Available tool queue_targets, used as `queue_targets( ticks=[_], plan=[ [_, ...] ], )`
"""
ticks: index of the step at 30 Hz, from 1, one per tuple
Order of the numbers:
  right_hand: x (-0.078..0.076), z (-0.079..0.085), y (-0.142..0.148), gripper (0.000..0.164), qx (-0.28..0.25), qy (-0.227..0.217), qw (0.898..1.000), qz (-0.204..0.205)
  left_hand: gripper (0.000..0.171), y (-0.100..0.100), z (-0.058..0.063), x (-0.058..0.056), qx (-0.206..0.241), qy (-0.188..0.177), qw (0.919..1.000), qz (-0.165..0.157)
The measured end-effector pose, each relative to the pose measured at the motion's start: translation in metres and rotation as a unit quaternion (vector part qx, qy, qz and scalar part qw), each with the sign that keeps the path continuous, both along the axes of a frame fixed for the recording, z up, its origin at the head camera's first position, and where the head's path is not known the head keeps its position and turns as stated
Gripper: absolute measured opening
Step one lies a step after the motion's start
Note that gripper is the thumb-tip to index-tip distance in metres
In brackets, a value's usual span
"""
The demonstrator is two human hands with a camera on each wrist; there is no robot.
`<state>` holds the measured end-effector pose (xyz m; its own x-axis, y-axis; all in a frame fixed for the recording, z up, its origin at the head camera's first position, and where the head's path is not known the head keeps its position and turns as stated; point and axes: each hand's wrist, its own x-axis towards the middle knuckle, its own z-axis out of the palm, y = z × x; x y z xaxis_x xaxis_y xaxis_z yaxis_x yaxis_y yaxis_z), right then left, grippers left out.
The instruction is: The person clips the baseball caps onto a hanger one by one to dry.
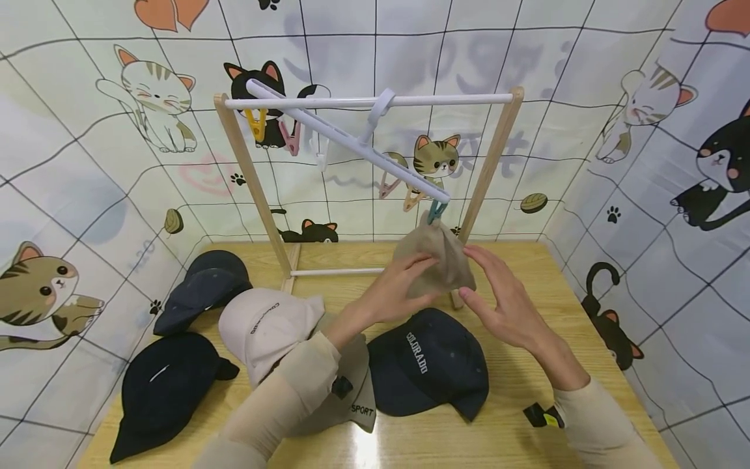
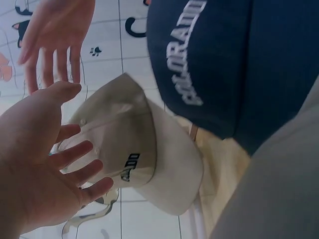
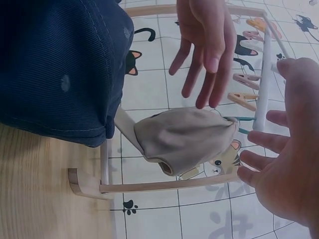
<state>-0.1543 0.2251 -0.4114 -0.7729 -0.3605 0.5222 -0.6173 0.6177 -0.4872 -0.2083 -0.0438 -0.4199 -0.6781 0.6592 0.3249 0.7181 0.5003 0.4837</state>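
A beige cap (image 1: 430, 254) hangs by its end from a teal clip (image 1: 436, 212) at the low right end of a tilted white hanger (image 1: 351, 138). Dark letters show on the front of this cap (image 2: 117, 139) in the left wrist view. My left hand (image 1: 394, 290) is at the cap's left side, fingers extended and holding nothing. On the other side is my right hand (image 1: 504, 303), its fingers spread and relaxed. In the right wrist view, both the left hand (image 3: 209, 50) and the right hand (image 3: 286, 164) look apart from the cap (image 3: 184, 134).
The hanger hooks over the white bar (image 1: 457, 99) of a wooden-legged rack. Other clips, including a yellow clip (image 1: 256, 124), hang along it. On the table (image 1: 498, 436) lie a navy COLORADO cap (image 1: 451, 358), a SPORT cap (image 1: 351, 365), a pale cap (image 1: 269, 319), and black (image 1: 166, 391) and dark blue caps (image 1: 205, 283).
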Motion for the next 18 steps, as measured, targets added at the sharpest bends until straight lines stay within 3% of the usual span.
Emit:
queue_targets(
  ticks=[9,18],
  plan=[
    [-0.009,0.006,0.001,0.068,-0.012,0.002,1.0,0.017,0.062,0.012,-0.013,0.027,-0.055,-0.011,0.9972,-0.05],
    [-0.017,0.014,-0.001,0.064,-0.016,-0.015,0.999,0.027,0.057,0.027,-0.035,0.039,-0.111,-0.004,0.991,-0.073]
  ],
)
